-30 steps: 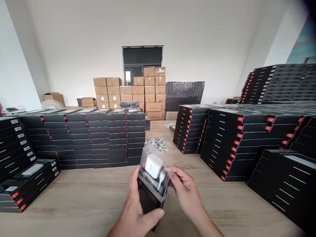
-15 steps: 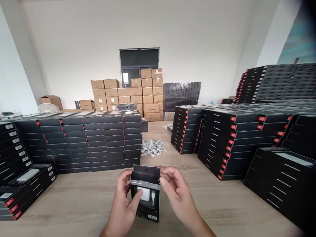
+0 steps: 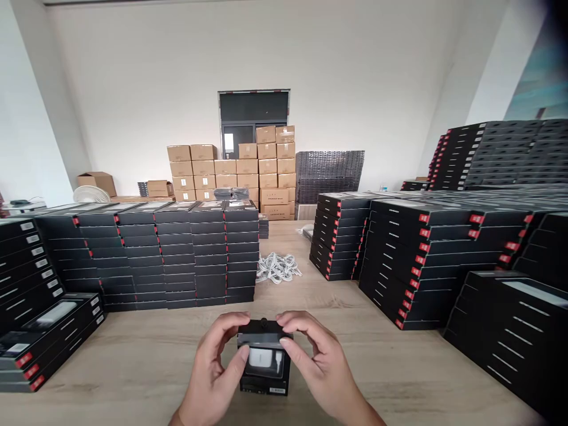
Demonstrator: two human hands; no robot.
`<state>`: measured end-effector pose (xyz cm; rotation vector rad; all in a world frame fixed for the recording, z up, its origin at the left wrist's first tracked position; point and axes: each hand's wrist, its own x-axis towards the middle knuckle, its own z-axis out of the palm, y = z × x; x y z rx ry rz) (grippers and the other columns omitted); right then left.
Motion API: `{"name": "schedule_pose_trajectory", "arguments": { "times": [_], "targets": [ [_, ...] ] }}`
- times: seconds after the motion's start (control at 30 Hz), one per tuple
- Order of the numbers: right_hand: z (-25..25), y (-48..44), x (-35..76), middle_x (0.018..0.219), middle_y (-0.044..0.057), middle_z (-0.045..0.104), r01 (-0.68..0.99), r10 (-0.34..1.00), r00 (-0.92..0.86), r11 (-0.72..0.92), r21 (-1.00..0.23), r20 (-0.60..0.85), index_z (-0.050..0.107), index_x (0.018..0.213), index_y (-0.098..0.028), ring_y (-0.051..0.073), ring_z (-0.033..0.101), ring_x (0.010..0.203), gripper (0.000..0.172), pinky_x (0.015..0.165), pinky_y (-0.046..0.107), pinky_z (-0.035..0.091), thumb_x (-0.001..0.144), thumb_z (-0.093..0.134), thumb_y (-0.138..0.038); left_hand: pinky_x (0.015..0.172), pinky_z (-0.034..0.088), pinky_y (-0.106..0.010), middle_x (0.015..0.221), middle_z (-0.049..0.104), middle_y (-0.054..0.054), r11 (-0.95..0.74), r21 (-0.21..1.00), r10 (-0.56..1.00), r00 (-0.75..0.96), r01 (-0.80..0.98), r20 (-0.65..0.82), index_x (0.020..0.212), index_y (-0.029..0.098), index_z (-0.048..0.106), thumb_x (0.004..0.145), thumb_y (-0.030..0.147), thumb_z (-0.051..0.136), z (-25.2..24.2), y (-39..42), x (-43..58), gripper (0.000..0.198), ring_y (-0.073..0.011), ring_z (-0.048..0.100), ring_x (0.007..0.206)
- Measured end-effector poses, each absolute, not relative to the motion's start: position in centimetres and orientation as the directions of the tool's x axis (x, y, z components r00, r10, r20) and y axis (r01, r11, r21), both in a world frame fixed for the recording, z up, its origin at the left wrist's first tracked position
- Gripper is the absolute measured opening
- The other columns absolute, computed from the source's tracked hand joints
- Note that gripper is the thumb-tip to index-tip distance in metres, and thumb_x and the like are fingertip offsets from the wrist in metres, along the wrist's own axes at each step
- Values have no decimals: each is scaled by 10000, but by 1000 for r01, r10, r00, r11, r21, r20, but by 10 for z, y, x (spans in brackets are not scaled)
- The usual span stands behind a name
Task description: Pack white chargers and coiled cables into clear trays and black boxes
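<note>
A small black box (image 3: 264,381) stands on the table in front of me. Through its front window show a white charger block (image 3: 260,357) and a white cable plug. Its top flap (image 3: 261,326) lies folded over the opening. On the box's left edge, my left hand (image 3: 217,361) has its thumb at the front and fingers at the top corner. From the right, my right hand (image 3: 316,361) grips the upper corner, thumb at the front and fingertips on the flap. Both hands are closed about the box.
Stacked black boxes line the left (image 3: 177,254) and right (image 3: 394,260) of the wooden table (image 3: 310,319). A bundle of white cables (image 3: 278,268) lies ahead. Brown cartons (image 3: 270,177) are piled at the back, beside a dark stack (image 3: 329,176).
The box's raised top flap has folded down over the opening. My left fingers have moved to the top corner, and my right hand has come against the upper right of the box.
</note>
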<state>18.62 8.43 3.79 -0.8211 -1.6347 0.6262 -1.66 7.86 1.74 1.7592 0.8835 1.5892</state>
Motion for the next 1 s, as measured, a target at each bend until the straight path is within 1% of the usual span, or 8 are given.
{"name": "schedule_pose_trajectory", "arguments": {
  "times": [0.27, 0.5, 0.57, 0.63, 0.73, 0.83, 0.93, 1.0],
  "targets": [
    [49, 79, 184, 934, 70, 673, 219, 792, -171, 611, -761, 587, 740, 873, -273, 233, 639, 876, 128, 791, 337, 512, 862, 614, -293, 945, 477, -380, 1102, 638, -64, -606, 790, 796, 82, 91, 600, 980, 263, 706, 906, 238, 540, 23, 81, -21, 184, -229, 594, 1083],
    [48, 82, 196, 1162, 92, 651, 180, 795, -308, 588, -789, 522, 739, 899, -263, 264, 596, 1109, 122, 945, 384, 458, 846, 631, -285, 974, 450, -401, 1179, 605, -87, -580, 803, 814, 119, 138, 568, 935, 243, 697, 913, 296, 508, 18, 81, -25, 198, -255, 548, 1159],
    [43, 86, 196, 1161, 98, 668, 168, 821, -269, 554, -815, 503, 752, 911, -263, 271, 607, 1104, 131, 954, 396, 460, 832, 654, -302, 1031, 412, -424, 1299, 540, -94, -590, 790, 808, 125, 169, 576, 1048, 254, 667, 916, 293, 487, 15, 81, -22, 227, -263, 485, 1249],
    [37, 93, 193, 1151, 101, 685, 122, 862, -135, 504, -855, 489, 765, 905, -259, 279, 620, 1086, 154, 948, 402, 473, 814, 677, -347, 1102, 337, -449, 1472, 370, -91, -573, 777, 817, 107, 260, 567, 1297, 276, 519, 899, 283, 494, 10, 80, -15, 399, -265, 353, 1366],
    [27, 104, 189, 1047, 97, 733, -23, 917, 111, 389, -921, 384, 768, 908, -242, 284, 656, 1008, 249, 909, 407, 508, 746, 736, -428, 1132, 270, -497, 1572, 140, -94, -477, 728, 860, 92, 493, 501, 1498, 275, 185, 741, 310, 668, -1, 81, 2, 899, -316, 194, 1430],
    [15, 112, 186, 965, 91, 756, -139, 948, 198, 278, -950, 248, 753, 942, -216, 281, 679, 924, 354, 851, 406, 539, 699, 764, -473, 1093, 264, -571, 1505, 275, -148, -357, 620, 898, 75, 699, 433, 1513, 231, 149, 559, 300, 754, -7, 81, 17, 1132, -406, 275, 1355],
    [-3, 115, 182, 1079, 105, 730, -143, 967, 150, 227, -963, 206, 712, 1049, -202, 288, 675, 961, 451, 816, 393, 562, 721, 724, -512, 1062, 271, -564, 1401, 415, -165, -281, 526, 907, 42, 803, 420, 1489, 209, 255, 543, 225, 679, 2, 75, 15, 1037, -413, 376, 1264],
    [-19, 120, 180, 1205, 107, 678, -47, 965, 110, 243, -969, 237, 674, 1128, -212, 293, 643, 1069, 500, 851, 378, 559, 746, 678, -534, 1061, 278, -525, 1394, 434, -142, -253, 471, 906, 36, 845, 422, 1454, 237, 336, 520, 190, 650, 13, 70, -3, 987, -393, 392, 1252]
  ]
}}
